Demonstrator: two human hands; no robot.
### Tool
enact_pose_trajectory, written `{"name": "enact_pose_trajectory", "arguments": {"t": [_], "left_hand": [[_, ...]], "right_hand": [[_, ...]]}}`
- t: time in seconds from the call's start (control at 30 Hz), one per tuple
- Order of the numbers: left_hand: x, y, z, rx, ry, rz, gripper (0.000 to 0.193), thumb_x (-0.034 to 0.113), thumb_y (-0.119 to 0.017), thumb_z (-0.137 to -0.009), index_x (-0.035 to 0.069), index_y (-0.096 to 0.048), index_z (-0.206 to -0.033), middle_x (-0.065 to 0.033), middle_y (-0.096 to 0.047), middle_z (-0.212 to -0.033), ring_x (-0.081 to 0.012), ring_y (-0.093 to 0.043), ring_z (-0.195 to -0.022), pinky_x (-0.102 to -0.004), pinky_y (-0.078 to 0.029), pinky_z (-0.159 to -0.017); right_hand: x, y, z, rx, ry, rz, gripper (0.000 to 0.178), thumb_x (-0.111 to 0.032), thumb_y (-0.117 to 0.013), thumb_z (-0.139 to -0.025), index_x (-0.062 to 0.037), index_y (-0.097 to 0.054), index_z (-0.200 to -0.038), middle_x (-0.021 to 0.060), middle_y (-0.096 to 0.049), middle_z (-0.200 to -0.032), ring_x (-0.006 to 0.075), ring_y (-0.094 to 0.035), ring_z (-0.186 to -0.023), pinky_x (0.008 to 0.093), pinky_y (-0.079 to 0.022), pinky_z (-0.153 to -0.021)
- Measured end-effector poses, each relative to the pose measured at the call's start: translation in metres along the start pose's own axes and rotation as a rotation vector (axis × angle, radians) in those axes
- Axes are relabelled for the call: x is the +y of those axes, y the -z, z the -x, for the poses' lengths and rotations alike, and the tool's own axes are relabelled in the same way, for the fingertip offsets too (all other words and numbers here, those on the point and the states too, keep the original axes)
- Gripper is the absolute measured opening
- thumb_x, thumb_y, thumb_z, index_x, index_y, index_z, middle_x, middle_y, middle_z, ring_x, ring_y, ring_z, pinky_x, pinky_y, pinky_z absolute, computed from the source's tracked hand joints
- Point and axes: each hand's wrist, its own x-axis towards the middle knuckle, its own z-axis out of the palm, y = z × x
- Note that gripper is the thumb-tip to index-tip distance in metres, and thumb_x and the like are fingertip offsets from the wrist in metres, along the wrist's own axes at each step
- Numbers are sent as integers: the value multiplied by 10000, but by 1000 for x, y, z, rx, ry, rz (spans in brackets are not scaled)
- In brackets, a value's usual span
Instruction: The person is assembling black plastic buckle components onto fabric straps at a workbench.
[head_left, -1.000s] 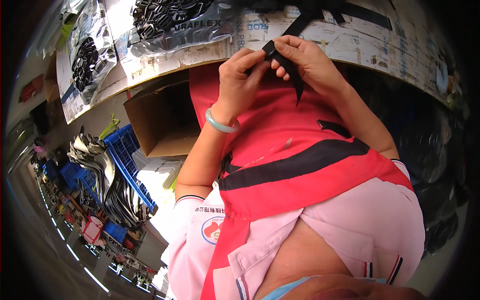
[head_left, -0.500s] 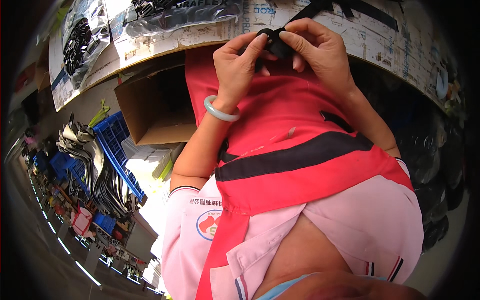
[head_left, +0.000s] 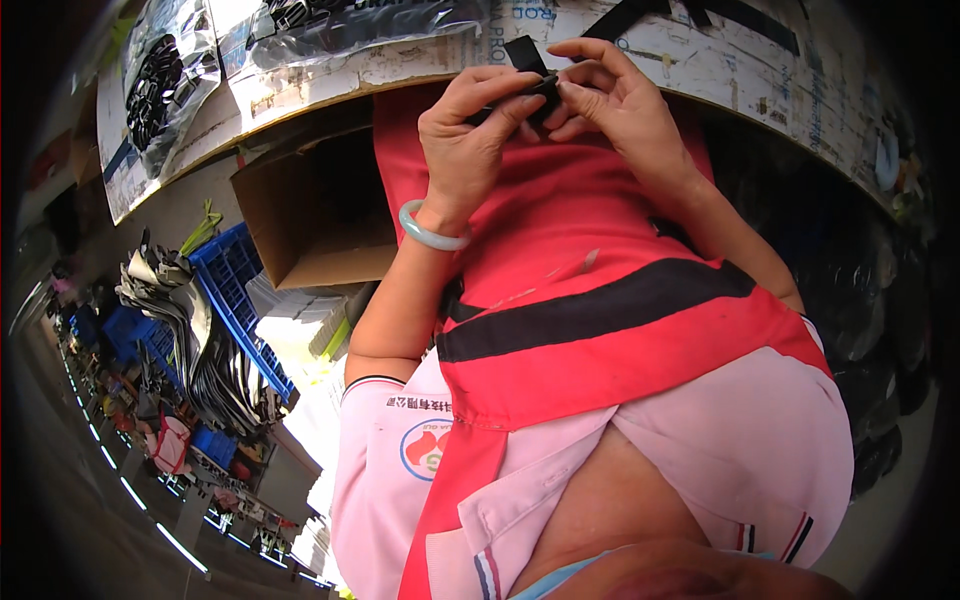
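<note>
Left hand (head_left: 468,128) and right hand (head_left: 628,122) both pinch a black strap (head_left: 524,54), one end upright. Work looks partway; the grip hides how much. More strapping (head_left: 628,17) lies on the bench (head_left: 455,62).

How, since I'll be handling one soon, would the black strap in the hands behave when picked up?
The black strap is probably light, being a narrow band. Its visible end juts out straight beyond the left hand, so it may be springy rather than limp. Looking flat, it seems unlikely to roll.
</note>
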Motion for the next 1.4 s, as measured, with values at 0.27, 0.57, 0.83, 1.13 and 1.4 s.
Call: {"name": "enact_pose_trajectory", "arguments": {"t": [0.27, 0.57, 0.83, 1.13, 1.4], "left_hand": [[-6, 8, 12, -199, -64, -69, 236, -122, -656, -797, -13, -701, -1002, -76, -593, -966, -132, -625, -727, -222, -528, -607], [6, 10, 24, -180, 58, -3, 209, -111, -653, -805, -5, -708, -977, -58, -549, -924, -117, -607, -703, -212, -519, -589], [57, 64, 49, -291, 360, -82, 170, -89, -669, -794, -32, -704, -950, -56, -570, -879, -94, -584, -661, -182, -463, -513], [38, 178, 104, 649, 365, 171, 338, 169, -553, -972, 4, -509, -1263, -157, -611, -1138, -220, -634, -921, -322, -543, -741], [-8, 71, 56, 85, 420, 205, 352, 48, -517, -964, -13, -362, -1275, -208, -649, -969, -194, -645, -714, -281, -544, -626]], "right_hand": [[-12, 33, -19, -340, -256, 250, 239, -252, -654, -913, -21, -686, -968, -6, -612, -741, 49, -571, -623, 175, -486, -554], [1, 22, -13, -178, 21, 283, 113, -131, -679, -889, -35, -641, -936, 4, -630, -846, 61, -608, -755, 198, -517, -679], [33, 2, -3, -316, -4, 385, 217, -110, -695, -862, -24, -552, -1002, 33, -604, -870, 105, -608, -832, 240, -506, -737], [-2, 55, -28, 43, 777, 1425, 420, -135, -753, -773, -128, -644, -1179, 38, -606, -1130, 245, -543, -1051, 355, -419, -947], [-3, 48, -20, -22, 942, 1200, 260, -11, -698, -791, -111, -698, -1030, 21, -663, -909, 190, -581, -864, 287, -471, -777]]}}
